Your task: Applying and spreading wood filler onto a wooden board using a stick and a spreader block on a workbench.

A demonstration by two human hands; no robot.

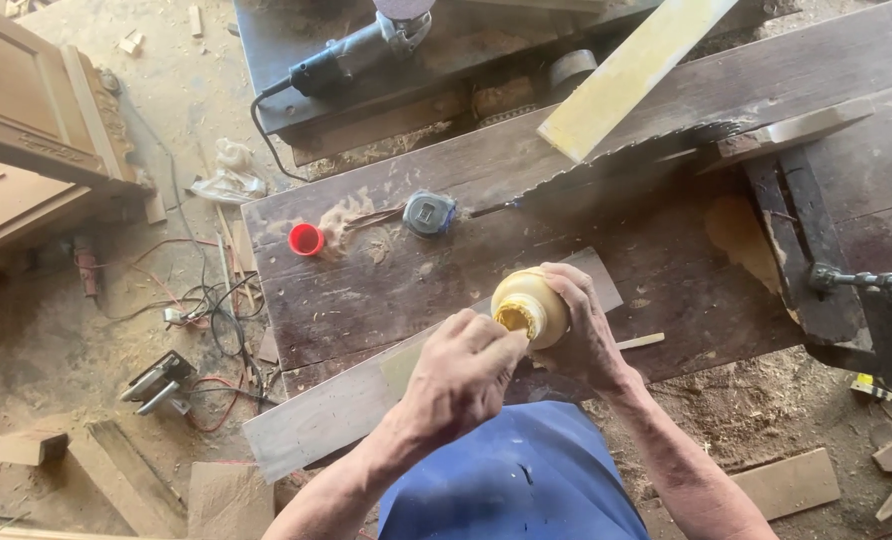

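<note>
Holding a yellowish glue bottle [529,305] in my right hand [588,330], gripped round its body above the tabletop's [386,290] near edge. My left hand [461,375] is closed at its open mouth. Long axis near level, mouth pointing toward me. I judge glue is being drawn out; next needs steady tilt. Red cap [306,239] sits near the left edge.

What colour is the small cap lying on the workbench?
Red cap, open side up, clearest in the head view.
</note>
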